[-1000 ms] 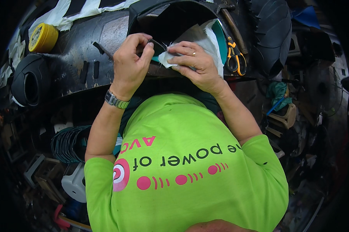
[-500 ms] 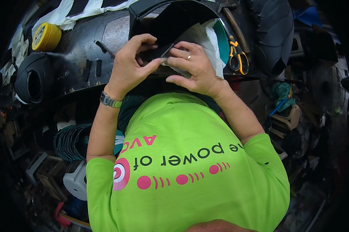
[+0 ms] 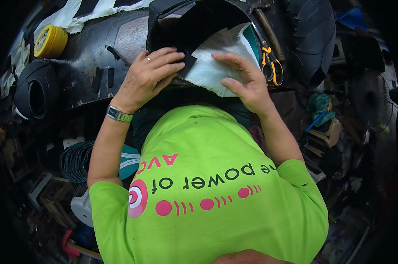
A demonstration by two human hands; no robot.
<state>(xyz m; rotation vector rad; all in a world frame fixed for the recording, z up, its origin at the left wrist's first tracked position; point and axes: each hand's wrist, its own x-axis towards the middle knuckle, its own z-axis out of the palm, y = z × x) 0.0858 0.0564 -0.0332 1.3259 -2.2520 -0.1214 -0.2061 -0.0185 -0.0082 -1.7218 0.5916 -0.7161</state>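
My left hand (image 3: 154, 75) partly covers the black patch (image 3: 188, 64) at the left edge of the white cloth (image 3: 214, 72); I can't tell if it pinches. My right hand (image 3: 248, 81) is spread loose over the cloth. Probably I'm positioning the patch; next calls for steadying it.

A dark, scuffed workbench (image 3: 85, 52) occupies the dim room; pale grey plastic stool (image 3: 81, 209), lower left; beige plastic stool (image 3: 332, 133), right.

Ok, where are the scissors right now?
In the head view, the scissors lie at upper right on the bench, beside the hammer and just right of the right hand.
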